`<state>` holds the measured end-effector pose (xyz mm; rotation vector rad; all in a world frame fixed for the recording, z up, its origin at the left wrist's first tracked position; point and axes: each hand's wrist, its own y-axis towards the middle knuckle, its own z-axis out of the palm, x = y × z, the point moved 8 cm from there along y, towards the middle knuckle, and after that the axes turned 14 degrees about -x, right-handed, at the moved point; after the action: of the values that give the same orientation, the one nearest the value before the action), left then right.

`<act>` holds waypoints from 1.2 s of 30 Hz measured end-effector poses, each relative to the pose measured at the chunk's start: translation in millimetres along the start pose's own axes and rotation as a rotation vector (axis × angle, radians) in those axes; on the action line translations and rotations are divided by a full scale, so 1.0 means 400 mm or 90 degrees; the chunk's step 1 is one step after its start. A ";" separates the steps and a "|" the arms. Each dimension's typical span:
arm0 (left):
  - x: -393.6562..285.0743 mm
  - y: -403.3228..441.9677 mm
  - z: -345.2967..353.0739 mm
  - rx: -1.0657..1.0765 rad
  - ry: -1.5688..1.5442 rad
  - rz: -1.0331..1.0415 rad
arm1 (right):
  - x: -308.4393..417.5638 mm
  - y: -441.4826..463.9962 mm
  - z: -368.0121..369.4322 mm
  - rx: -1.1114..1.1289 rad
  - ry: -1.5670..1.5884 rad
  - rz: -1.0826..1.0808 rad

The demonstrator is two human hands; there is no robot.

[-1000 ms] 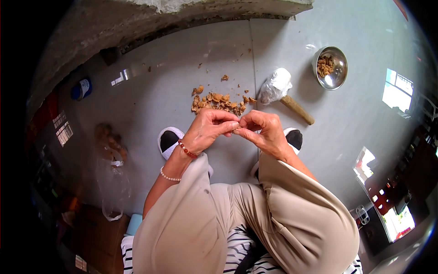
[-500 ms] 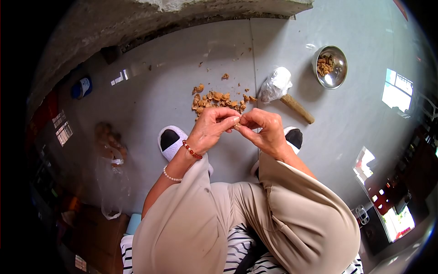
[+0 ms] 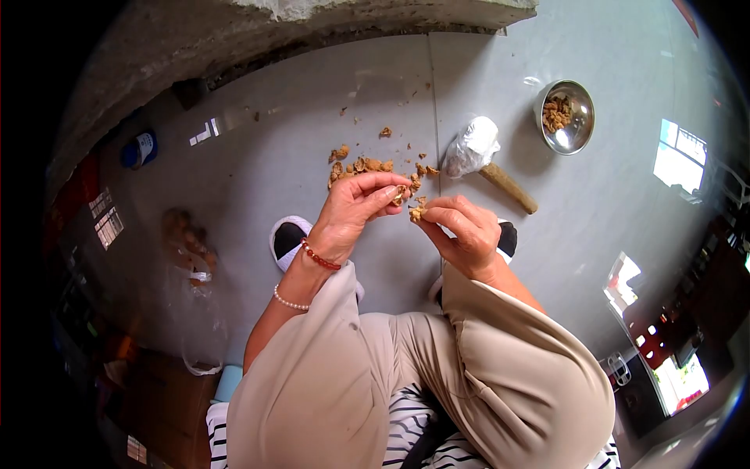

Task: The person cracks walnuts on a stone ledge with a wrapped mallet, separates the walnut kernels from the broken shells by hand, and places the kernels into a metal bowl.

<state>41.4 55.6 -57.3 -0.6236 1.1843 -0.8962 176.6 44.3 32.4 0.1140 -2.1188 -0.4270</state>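
My left hand (image 3: 358,205) pinches a piece of walnut shell (image 3: 400,195) between thumb and fingertips. Just to its right, my right hand (image 3: 462,234) is closed on a pale walnut kernel piece (image 3: 417,213). The two hands are slightly apart above the floor. Behind them lies a heap of cracked walnut shells (image 3: 367,165), partly hidden by my left hand. A hammer with a wooden handle (image 3: 508,187) and its head wrapped in a white plastic bag (image 3: 473,146) lies to the right of the heap. Beyond it stands a steel bowl (image 3: 582,121) holding walnut kernels (image 3: 556,114).
A clear plastic bag (image 3: 193,313) with brown, round things in it sits at the left. A blue container (image 3: 139,150) lies farther back, below a rough stone ledge (image 3: 312,23). My slippered feet (image 3: 291,241) flank the work spot. Small shell crumbs dot the grey tile floor (image 3: 297,102).
My hands were together at the fingertips and have drawn apart. Shell now shows in the left hand and a kernel piece in the right. The hammer and bowl have not moved.
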 end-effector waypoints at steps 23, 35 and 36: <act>-0.011 -0.013 0.020 0.042 0.036 0.066 | -0.056 -0.025 0.025 -0.008 0.068 0.108; -0.017 -0.015 0.015 0.006 0.062 0.106 | -0.120 -0.068 0.056 0.051 0.253 0.478; -0.017 -0.014 0.014 0.007 0.061 0.111 | -0.123 -0.070 0.058 0.055 0.257 0.498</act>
<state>44.7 58.1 -47.6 -0.4646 1.2983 -0.7905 182.2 36.0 -27.9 -0.5233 -1.6186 0.1485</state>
